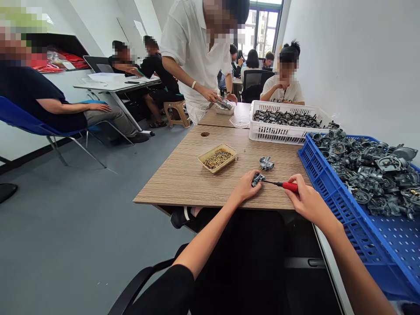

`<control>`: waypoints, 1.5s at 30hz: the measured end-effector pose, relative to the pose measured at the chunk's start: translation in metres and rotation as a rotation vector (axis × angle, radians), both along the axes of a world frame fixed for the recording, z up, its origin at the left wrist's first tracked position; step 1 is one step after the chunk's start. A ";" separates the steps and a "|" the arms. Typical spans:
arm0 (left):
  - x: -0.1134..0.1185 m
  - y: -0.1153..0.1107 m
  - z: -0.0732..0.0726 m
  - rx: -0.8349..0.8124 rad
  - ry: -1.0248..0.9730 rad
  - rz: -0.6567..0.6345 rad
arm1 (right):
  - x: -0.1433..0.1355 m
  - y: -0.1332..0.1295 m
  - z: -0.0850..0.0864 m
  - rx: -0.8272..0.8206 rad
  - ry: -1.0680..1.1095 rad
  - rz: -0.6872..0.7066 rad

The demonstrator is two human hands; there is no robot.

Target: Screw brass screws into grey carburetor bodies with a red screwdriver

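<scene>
My left hand (246, 187) is closed around a small grey metal carburetor (257, 179) close to the table's front edge. A screwdriver (290, 187) with a red handle is gripped in my right hand (305, 197). Its dark shaft points left, and the tip meets the carburetor's right side; the exact contact spot is too small to make out. Just behind my left hand, a second carburetor (266, 163) lies loose on the wooden table (177, 183). To the left stands a shallow cream tray (201, 162) filled with small brass-coloured screws or jets.
A blue crate (331, 179) heaped with carburetors stands at my right. Behind the table's middle is a white basket (278, 136) of dark metal parts. Across the table a standing person (197, 57) handles something over a small tray; another person (284, 83) sits behind the basket.
</scene>
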State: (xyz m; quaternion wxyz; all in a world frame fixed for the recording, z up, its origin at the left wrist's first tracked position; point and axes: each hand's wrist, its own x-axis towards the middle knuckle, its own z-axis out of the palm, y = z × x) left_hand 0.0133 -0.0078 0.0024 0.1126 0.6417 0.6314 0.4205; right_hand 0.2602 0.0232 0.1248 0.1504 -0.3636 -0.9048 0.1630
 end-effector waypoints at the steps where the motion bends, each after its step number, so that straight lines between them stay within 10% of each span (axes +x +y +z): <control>1: 0.000 0.000 0.000 0.002 0.001 0.001 | 0.000 0.000 0.000 0.000 0.000 -0.009; 45: 0.001 0.000 0.000 0.008 0.006 0.009 | -0.002 0.000 0.002 0.000 -0.021 -0.068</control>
